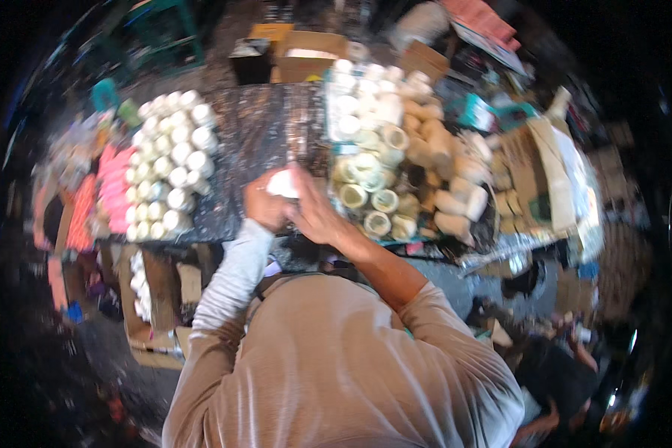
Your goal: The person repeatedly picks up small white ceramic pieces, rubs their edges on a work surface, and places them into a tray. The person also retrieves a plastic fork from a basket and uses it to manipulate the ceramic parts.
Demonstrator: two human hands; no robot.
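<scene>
Both hands are together over the near middle of a dark table (257, 123). Between them is a small white rounded piece (282, 184), blurred, its exact kind unclear. My left hand (264, 203) wraps its left side. My right hand (315, 215) closes on it from the right, fingers pointing away from me. To the left stand packed rows of white cylindrical pieces (175, 149). On the right, similar white cylinders (362, 93) sit near cream hollow cylinders (377, 224) with open tops, beside tan cylinders (429, 134).
Pink bundles (113, 187) lie left of the white rows. A large cardboard box (545, 172) tilts at the table's right end. Another cardboard box (310, 56) stands beyond the far edge. Below left, an open carton (164, 287) holds white pieces. Someone else (556, 373) is low at the right.
</scene>
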